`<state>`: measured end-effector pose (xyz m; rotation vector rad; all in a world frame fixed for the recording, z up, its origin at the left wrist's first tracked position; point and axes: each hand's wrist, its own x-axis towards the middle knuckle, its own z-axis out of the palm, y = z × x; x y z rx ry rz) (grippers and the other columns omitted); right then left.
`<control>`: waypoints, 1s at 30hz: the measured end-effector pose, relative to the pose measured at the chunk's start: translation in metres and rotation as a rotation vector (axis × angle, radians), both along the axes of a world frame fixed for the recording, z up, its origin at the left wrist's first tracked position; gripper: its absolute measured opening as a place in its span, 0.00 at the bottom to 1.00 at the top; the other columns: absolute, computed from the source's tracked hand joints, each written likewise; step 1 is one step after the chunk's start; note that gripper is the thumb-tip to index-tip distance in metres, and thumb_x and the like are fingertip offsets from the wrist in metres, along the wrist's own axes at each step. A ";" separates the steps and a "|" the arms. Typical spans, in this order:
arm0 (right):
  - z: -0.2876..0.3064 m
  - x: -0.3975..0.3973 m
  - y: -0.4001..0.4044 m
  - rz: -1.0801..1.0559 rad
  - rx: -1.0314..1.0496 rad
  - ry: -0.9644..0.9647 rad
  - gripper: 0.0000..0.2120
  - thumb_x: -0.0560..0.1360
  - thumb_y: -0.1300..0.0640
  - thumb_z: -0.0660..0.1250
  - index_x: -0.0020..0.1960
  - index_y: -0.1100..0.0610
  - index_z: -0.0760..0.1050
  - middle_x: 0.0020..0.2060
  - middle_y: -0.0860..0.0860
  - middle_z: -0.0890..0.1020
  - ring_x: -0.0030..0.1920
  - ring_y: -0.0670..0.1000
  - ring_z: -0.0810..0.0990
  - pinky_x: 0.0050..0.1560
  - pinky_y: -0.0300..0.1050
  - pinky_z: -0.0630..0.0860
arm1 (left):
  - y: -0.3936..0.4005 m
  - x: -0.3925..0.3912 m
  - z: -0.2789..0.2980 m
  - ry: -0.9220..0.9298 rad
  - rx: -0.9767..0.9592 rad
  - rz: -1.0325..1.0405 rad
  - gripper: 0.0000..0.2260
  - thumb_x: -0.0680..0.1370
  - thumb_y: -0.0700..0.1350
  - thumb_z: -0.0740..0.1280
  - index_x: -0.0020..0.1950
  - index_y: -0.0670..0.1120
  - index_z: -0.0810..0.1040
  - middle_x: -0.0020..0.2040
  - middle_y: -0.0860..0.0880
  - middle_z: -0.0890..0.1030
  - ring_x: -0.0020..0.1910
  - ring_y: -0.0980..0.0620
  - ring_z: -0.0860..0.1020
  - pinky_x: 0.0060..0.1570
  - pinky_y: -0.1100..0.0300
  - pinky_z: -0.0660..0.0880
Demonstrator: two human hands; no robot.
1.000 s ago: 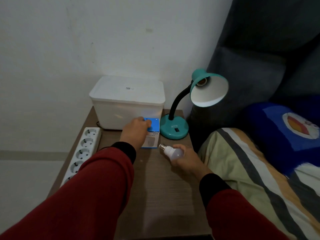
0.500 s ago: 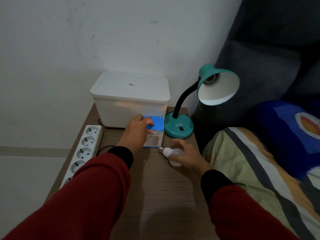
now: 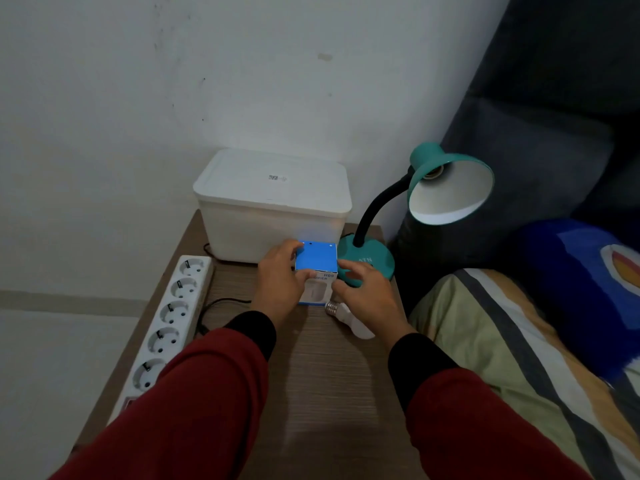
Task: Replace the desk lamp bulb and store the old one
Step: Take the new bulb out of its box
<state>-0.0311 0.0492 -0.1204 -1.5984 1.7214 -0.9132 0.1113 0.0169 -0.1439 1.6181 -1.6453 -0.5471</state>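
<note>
A small blue and white bulb box (image 3: 317, 268) stands on the wooden bedside table (image 3: 322, 382), in front of the white bin. My left hand (image 3: 280, 285) grips its left side. My right hand (image 3: 367, 296) hovers with fingers spread at the box's right side, touching or nearly touching it. Under my right palm a white bulb (image 3: 349, 318) lies on the table, its metal screw base pointing left. The teal desk lamp (image 3: 446, 181) stands at the back right, and its socket holds no bulb.
A white lidded storage bin (image 3: 273, 199) sits against the wall. A white power strip (image 3: 169, 317) runs along the table's left edge, with a black cable beside it. A bed with a striped blanket (image 3: 519, 344) and a blue pillow (image 3: 588, 282) borders the table's right side.
My right hand let go of the white bulb, which now lies on the table, and moved up to the box's right side. My left hand stayed on the box.
</note>
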 end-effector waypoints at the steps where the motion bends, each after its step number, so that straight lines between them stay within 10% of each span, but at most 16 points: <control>1: 0.001 0.001 -0.001 -0.002 0.002 -0.025 0.21 0.75 0.60 0.66 0.68 0.57 0.71 0.64 0.52 0.74 0.57 0.42 0.71 0.55 0.34 0.75 | 0.001 -0.001 0.000 0.022 -0.008 0.007 0.20 0.70 0.41 0.74 0.60 0.43 0.75 0.59 0.45 0.79 0.58 0.51 0.77 0.52 0.70 0.66; 4: 0.002 0.003 -0.002 -0.012 0.028 -0.070 0.21 0.75 0.60 0.66 0.68 0.57 0.71 0.64 0.53 0.74 0.57 0.42 0.70 0.61 0.49 0.77 | 0.003 -0.004 0.000 0.095 -0.029 0.025 0.19 0.70 0.38 0.75 0.59 0.42 0.76 0.58 0.45 0.80 0.58 0.51 0.78 0.51 0.70 0.69; 18: 0.003 0.004 -0.006 -0.059 0.030 -0.301 0.25 0.74 0.64 0.66 0.68 0.52 0.66 0.61 0.48 0.76 0.63 0.49 0.74 0.63 0.49 0.74 | 0.010 -0.005 0.001 0.363 0.003 0.029 0.31 0.70 0.34 0.73 0.69 0.47 0.67 0.66 0.48 0.76 0.66 0.56 0.73 0.61 0.69 0.67; 26: 0.020 0.004 -0.023 0.008 0.016 -0.382 0.18 0.76 0.71 0.59 0.63 0.58 0.67 0.63 0.47 0.73 0.58 0.43 0.73 0.36 0.24 0.74 | 0.004 0.001 -0.002 0.134 -0.063 -0.141 0.42 0.73 0.38 0.70 0.76 0.57 0.48 0.72 0.50 0.68 0.69 0.52 0.68 0.67 0.52 0.71; 30: 0.017 0.006 -0.029 0.047 -0.010 -0.256 0.22 0.76 0.69 0.59 0.67 0.52 0.70 0.67 0.50 0.72 0.68 0.47 0.69 0.62 0.39 0.71 | -0.007 0.015 0.000 -0.120 -0.126 -0.308 0.40 0.75 0.46 0.68 0.73 0.59 0.40 0.72 0.49 0.66 0.70 0.50 0.66 0.68 0.48 0.68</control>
